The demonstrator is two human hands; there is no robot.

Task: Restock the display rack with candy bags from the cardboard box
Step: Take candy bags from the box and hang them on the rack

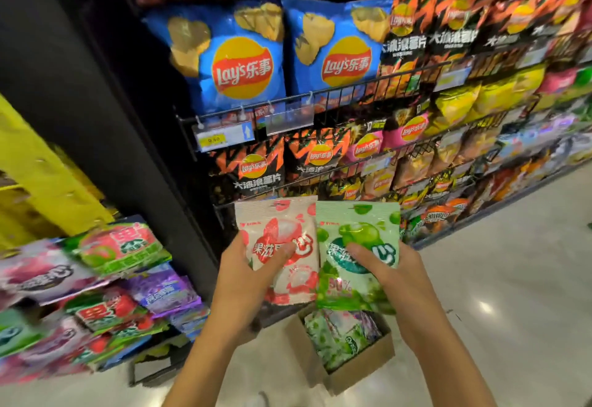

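far left, the display rack [137, 374] looks pretty full, with layers of stocked candy bags [118, 246] in green, purple and pink spilling over each other. it's blurry over there, so any empty slots can't really be made out.

moving to the middle, the person's left hand [246, 275] is curled round a pink-and-white candy bag [282, 246], thumb across the front. right next to it, the right hand [394, 275] is gripping a green candy bag [355, 256] the same way. the two bags are held up side by side, edges touching, in front of the chip shelf [243, 54], not at the candy rack. so both count as picked but not placed.

below and slightly right of the hands, the cardboard box [362, 371] sits open on the floor [512, 294], with more bags inside [339, 336], mostly green with some purple ones. it looks maybe half full, though how deep the pile goes isn't visible.

best guess on progress: somewhere in the middle. the rack has a lot on it, the box isn't empty, and these two bags need to swing left onto the rack before the next grab.
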